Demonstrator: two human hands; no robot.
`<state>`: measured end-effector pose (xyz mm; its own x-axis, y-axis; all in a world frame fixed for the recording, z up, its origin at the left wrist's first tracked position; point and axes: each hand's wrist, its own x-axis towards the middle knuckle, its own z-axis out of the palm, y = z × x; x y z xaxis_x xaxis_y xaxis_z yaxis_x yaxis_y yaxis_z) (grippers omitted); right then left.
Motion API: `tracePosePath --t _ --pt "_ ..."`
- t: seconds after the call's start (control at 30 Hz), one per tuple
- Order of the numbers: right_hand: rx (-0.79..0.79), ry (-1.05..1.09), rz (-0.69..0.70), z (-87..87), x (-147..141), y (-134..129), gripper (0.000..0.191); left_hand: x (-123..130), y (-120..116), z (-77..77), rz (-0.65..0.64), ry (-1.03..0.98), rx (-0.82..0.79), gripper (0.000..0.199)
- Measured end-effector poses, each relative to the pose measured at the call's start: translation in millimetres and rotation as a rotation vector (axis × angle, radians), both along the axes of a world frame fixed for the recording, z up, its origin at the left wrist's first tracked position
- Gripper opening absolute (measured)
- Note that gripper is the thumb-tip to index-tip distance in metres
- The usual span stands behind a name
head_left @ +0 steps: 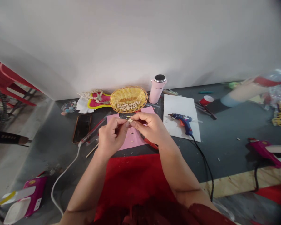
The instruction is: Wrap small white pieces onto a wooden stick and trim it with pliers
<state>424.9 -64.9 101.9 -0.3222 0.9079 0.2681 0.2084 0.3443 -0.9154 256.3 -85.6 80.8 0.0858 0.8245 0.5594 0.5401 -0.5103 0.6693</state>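
Note:
My left hand [112, 134] and my right hand [150, 127] meet in front of me, fingertips pinched. Between them is a small pale piece [130, 120], wood-like and too small to name exactly. Under the hands lies a pink sheet [131, 140] with small bits scattered on it. Just beyond stands a yellow woven basket [117, 94] holding many small pale pieces [128, 106]. Red-handled pliers or scissors [151, 143] lie partly hidden beneath my right hand. A thin wooden stick [91, 150] is near my left wrist.
A blue glue gun [184, 122] rests on a white board [178, 101] at right, its black cord running toward me. Also around are a pink flask [156, 90], a phone [82, 128], a white cable [67, 168], a red tape roll [206, 100] and purple devices [36, 190].

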Motion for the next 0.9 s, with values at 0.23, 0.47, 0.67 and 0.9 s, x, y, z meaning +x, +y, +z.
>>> tracePosePath --t 0.23,0.47,0.67,0.9 --pt "-0.010 -0.003 0.015 0.7 -0.6 -0.3 0.012 -0.3 -0.2 -0.5 -0.009 -0.018 -0.023 0.002" --pt "-0.006 -0.004 0.004 0.7 -1.9 -1.7 0.014 -0.9 -0.8 -0.7 0.016 0.005 -0.021 0.003" --pt "-0.017 -0.002 0.020 0.7 -1.7 -2.0 0.014 0.2 -1.1 0.4 0.023 0.011 -0.022 0.003" --pt "0.038 -0.084 -0.013 -5.3 -4.3 2.0 0.019 -7.6 -0.4 8.0 0.094 0.012 0.018 0.005"
